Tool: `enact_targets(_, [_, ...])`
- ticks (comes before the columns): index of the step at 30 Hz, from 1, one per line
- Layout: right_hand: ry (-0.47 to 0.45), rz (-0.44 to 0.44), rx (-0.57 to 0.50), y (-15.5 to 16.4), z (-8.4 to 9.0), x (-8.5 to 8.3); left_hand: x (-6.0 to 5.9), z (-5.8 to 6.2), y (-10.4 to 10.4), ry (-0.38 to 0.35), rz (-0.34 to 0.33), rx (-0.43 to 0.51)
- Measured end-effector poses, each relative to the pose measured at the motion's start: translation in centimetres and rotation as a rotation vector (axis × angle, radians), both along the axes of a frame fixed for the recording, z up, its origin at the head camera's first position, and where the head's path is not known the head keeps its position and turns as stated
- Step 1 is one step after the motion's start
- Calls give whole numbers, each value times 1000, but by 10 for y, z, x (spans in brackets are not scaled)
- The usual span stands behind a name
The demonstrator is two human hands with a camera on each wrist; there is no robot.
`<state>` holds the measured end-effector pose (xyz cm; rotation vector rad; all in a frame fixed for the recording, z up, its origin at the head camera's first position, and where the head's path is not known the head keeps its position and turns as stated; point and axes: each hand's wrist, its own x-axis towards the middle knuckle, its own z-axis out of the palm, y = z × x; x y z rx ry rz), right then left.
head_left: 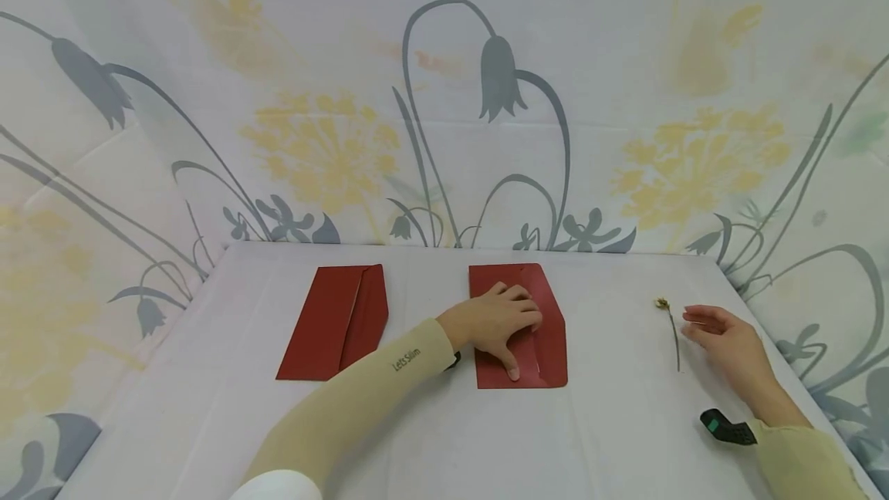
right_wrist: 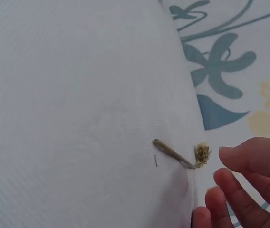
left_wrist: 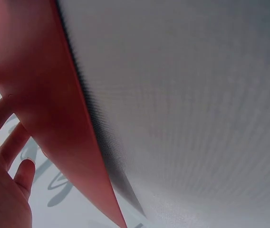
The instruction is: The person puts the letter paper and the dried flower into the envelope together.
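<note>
My left hand (head_left: pixel 501 320) lies flat on a red envelope (head_left: pixel 549 338) in the middle of the white table, fingers straight and pressing it down. The left wrist view shows the same red envelope (left_wrist: pixel 44 95) close up with the left hand's fingers (left_wrist: pixel 9 156) beside it. A second red envelope (head_left: pixel 333 322) lies to the left, flap folded. A small dried flower (head_left: pixel 670 329) on a thin stem lies at the right. My right hand (head_left: pixel 722 338) hovers just right of it, fingers relaxed, holding nothing. In the right wrist view the dried flower (right_wrist: pixel 187 156) sits close to my fingertips (right_wrist: pixel 235 156).
A white cloth covers the table (head_left: pixel 444 438). A floral backdrop (head_left: pixel 444 99) closes in the back and both sides. A black wrist band (head_left: pixel 725 427) with a green mark sits on my right wrist.
</note>
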<state>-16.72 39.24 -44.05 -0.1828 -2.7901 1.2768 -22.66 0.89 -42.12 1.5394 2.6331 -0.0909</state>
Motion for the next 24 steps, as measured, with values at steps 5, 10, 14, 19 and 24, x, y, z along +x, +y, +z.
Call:
enact_targets(5, [13, 67, 169, 2, -3, -3, -1, -1, 1, 1, 7, -18])
enact_targets(10, [35, 90, 212, 2, -4, -5, -2, -3, 2, -13, 11, -13])
enact_targets(14, [19, 77, 221, 1, -4, -4, -2, -3, 3, -15, 12, -19])
enact_targets(19, [0, 60, 237, -1, -2, -4, -2, -2, 3, -20, 19, -33])
enact_targets(24, [27, 39, 246, -3, -3, -6, -2, -3, 3, -37, 30, -25])
